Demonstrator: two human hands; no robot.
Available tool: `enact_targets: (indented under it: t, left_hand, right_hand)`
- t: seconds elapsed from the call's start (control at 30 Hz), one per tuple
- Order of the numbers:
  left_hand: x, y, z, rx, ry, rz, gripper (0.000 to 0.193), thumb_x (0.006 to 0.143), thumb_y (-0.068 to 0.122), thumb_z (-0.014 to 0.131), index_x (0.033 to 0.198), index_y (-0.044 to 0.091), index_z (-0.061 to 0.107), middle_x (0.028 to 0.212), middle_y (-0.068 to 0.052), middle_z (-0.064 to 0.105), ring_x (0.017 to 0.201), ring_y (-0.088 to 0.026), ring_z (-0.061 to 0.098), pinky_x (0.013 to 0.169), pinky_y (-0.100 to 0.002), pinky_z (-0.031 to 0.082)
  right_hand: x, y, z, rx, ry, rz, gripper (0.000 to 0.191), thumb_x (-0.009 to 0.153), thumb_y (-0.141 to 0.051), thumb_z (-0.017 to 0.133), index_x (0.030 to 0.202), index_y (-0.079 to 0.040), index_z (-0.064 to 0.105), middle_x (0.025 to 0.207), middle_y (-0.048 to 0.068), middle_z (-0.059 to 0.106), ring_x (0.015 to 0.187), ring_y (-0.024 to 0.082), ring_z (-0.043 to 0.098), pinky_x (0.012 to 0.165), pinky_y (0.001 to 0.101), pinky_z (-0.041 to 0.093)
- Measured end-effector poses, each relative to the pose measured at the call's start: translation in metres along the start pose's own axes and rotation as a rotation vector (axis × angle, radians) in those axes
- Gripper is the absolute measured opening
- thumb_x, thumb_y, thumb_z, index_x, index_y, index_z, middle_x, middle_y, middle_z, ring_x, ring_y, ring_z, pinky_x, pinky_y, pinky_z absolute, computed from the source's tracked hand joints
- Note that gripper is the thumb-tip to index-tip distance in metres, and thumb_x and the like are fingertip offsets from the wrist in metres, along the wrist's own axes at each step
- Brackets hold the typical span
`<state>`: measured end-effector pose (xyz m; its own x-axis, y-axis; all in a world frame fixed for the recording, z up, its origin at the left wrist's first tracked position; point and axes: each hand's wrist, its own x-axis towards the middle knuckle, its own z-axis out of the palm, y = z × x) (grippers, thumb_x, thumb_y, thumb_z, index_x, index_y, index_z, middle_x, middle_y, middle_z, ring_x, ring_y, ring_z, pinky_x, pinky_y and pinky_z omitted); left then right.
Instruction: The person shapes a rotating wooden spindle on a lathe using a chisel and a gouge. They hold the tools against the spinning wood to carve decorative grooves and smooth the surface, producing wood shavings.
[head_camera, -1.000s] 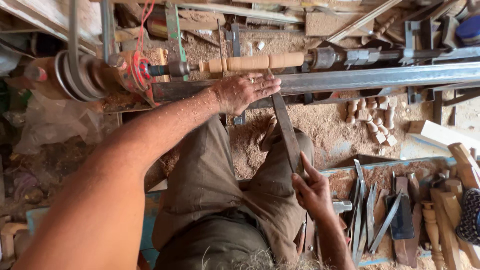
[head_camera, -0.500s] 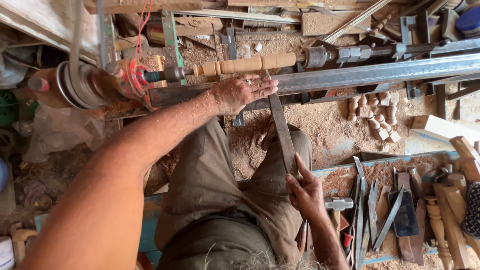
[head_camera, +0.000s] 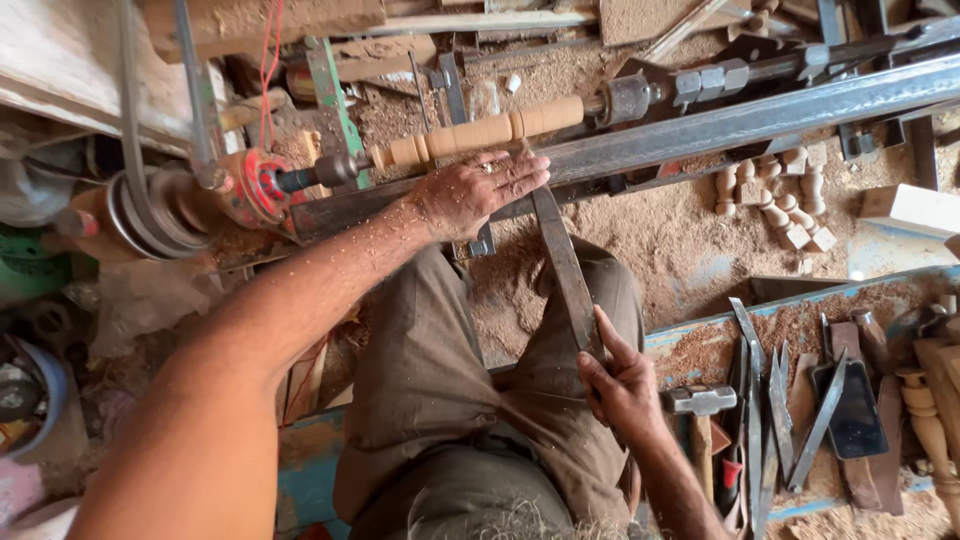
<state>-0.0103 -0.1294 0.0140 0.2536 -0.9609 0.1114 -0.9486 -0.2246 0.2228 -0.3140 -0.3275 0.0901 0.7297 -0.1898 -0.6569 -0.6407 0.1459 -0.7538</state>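
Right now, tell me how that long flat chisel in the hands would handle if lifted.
The long flat chisel looks like a straight dark metal bar, so probably stiff and fairly heavy for its size. The left hand presses its tip end on the steel rail while the right hand grips the far end, suggesting it needs two-handed support. Sawdust everywhere may make it slippery.

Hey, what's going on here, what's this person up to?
A person is turning wood on a lathe. A pale wooden spindle is mounted between the lathe's ends above a long steel rail. The left hand rests on the rail and steadies a long flat chisel near its tip, which is at the spindle, while the right hand grips its lower end. Sawdust covers the floor, and more tools lie in a blue tray to the right.
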Motion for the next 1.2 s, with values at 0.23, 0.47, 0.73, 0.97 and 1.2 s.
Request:
enact_targets:
  t: [0.23, 0.47, 0.73, 0.97, 1.2]
  left_hand:
    - [0.001, 0.003, -0.014, 0.005, -0.030, 0.020, 0.109, 0.070, 0.000, 0.082, 0.163, 0.015, 0.027, 0.170, -0.003, 0.029, 0.153, -0.017, 0.036, 0.130, -0.039, 0.026]
    - [0.000, 0.004, -0.011, -0.072, -0.077, -0.021, 0.107, 0.067, 0.003, 0.081, 0.160, 0.013, 0.028, 0.167, -0.005, 0.029, 0.150, -0.019, 0.038, 0.127, -0.043, 0.027]
    - [0.001, 0.004, -0.010, -0.086, -0.089, -0.017, 0.109, 0.067, -0.003, 0.078, 0.161, 0.012, 0.025, 0.169, -0.006, 0.028, 0.148, -0.017, 0.040, 0.127, -0.044, 0.027]
    - [-0.002, -0.002, 0.007, -0.056, 0.003, 0.000, 0.101, 0.077, -0.015, 0.064, 0.164, 0.016, 0.023, 0.170, -0.003, 0.027, 0.153, -0.018, 0.036, 0.131, -0.041, 0.025]
    - [-0.002, -0.002, 0.009, 0.014, -0.005, -0.019, 0.100, 0.080, -0.019, 0.056, 0.166, 0.017, 0.020, 0.171, -0.002, 0.027, 0.154, -0.018, 0.037, 0.132, -0.040, 0.022]
  right_hand:
    - [0.004, 0.007, -0.014, 0.017, -0.046, -0.057, 0.072, 0.093, -0.011, 0.065, 0.160, -0.023, 0.040, 0.054, -0.006, 0.044, 0.040, 0.004, 0.034, 0.036, 0.0239, 0.028]
    - [0.012, 0.007, -0.031, 0.025, -0.071, -0.005, 0.070, 0.093, -0.009, 0.065, 0.158, -0.021, 0.042, 0.053, -0.004, 0.046, 0.038, 0.005, 0.035, 0.034, 0.0248, 0.027]
    - [0.005, -0.001, -0.013, 0.022, -0.002, 0.078, 0.071, 0.092, -0.007, 0.066, 0.158, -0.021, 0.043, 0.052, -0.002, 0.048, 0.039, 0.006, 0.037, 0.034, 0.0252, 0.030]
    - [0.005, -0.001, -0.005, 0.050, -0.007, 0.064, 0.072, 0.091, -0.008, 0.065, 0.158, -0.021, 0.041, 0.050, -0.002, 0.047, 0.036, 0.007, 0.037, 0.032, 0.0260, 0.030]
    - [0.002, 0.007, 0.000, 0.023, 0.034, -0.020, 0.071, 0.092, -0.005, 0.065, 0.158, -0.020, 0.042, 0.050, -0.004, 0.045, 0.037, 0.005, 0.034, 0.033, 0.0255, 0.027]
